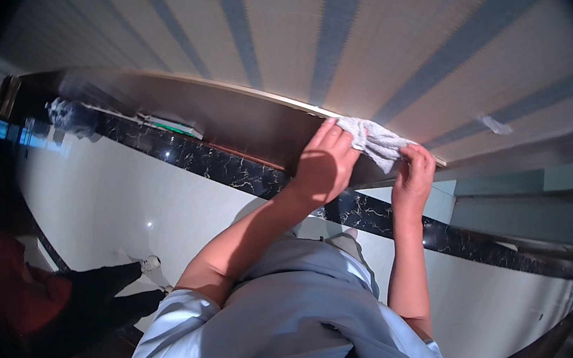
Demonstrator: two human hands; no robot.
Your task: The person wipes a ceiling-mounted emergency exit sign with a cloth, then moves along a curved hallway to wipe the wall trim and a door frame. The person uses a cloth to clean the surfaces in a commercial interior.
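A crumpled white cloth [379,142] lies against the pale edge strip of a striped panel [280,31], near that strip's right end. My left hand [328,163] has its fingertips on the cloth's left end, the back of the hand towards me. At the cloth's lower right, my right hand [414,170] pinches a fold between thumb and fingers. Below the strip runs a dark brown surface [248,125], partly hidden behind my left hand.
A person in red and black clothes [83,303] is at the lower left. Black marble-patterned floor bands [227,167] border pale shiny tiles [108,199]. A green-edged white object [172,126] and a clear plastic bag [70,116] are at the upper left. A small whitish scrap [494,124] shows on the panel.
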